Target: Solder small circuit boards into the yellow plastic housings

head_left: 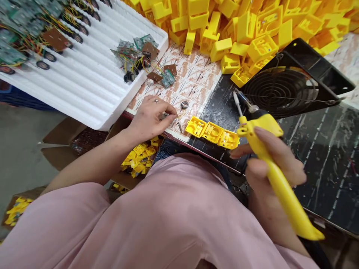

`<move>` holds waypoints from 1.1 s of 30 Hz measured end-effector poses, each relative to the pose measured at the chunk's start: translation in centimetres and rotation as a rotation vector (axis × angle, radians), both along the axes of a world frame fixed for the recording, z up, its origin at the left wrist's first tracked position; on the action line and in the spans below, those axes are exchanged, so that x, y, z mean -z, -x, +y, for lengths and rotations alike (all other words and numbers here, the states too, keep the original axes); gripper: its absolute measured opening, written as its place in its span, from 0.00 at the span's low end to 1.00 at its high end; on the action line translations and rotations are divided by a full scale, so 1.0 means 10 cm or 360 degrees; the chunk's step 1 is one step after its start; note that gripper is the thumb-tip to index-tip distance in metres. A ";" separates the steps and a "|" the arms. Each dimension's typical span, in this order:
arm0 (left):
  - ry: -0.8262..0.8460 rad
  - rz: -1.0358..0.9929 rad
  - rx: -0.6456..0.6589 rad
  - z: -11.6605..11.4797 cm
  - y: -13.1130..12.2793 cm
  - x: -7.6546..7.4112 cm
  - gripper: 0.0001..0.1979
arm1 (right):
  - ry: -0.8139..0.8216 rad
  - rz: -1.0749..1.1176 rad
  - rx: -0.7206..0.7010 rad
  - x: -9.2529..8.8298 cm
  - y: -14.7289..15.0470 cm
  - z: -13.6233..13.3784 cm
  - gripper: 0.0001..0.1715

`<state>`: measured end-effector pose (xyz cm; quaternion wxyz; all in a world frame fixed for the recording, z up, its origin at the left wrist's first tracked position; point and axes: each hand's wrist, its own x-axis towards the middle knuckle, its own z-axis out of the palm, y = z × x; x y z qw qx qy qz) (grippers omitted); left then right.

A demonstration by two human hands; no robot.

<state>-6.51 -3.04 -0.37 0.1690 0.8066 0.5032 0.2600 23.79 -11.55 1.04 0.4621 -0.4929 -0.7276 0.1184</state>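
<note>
My right hand [276, 164] is wrapped around a yellow soldering gun [280, 190], its metal tip pointing up and away over the black mat. My left hand [151, 117] rests at the bench edge with thumb and index finger pinched around something small, mostly hidden; a thin wire end seems to show at the fingertips. Between the hands, three open yellow plastic cases [212, 132] lie in a row, small parts inside them. A small round black speaker-like part [184, 105] lies just beyond my left fingertips. Farther off sits a green circuit board [168, 79] with wires and brown pieces.
A white foam tray [92, 74] at the left bears several wired circuit boards [30, 22]. Yellow cases [213, 22] are heaped at the back. A black fan [280, 86] with a wire guard stands right of centre. Boxes of yellow parts [140, 158] sit below the bench.
</note>
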 end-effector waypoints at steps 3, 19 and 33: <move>0.0105 -0.0145 -0.0030 0.00 0.01 -0.01 0.13 | -0.0112 -0.0456 -0.0193 -0.06 0.11 0.13 0.11; 0.0365 -0.0411 0.0050 0.10 0.06 -0.02 0.12 | -0.0027 -0.0823 -0.0153 -0.03 0.47 0.61 0.28; 0.0258 -0.0176 0.0252 0.06 0.04 -0.06 0.13 | -0.0062 -0.0595 -0.0230 0.00 0.58 0.49 0.34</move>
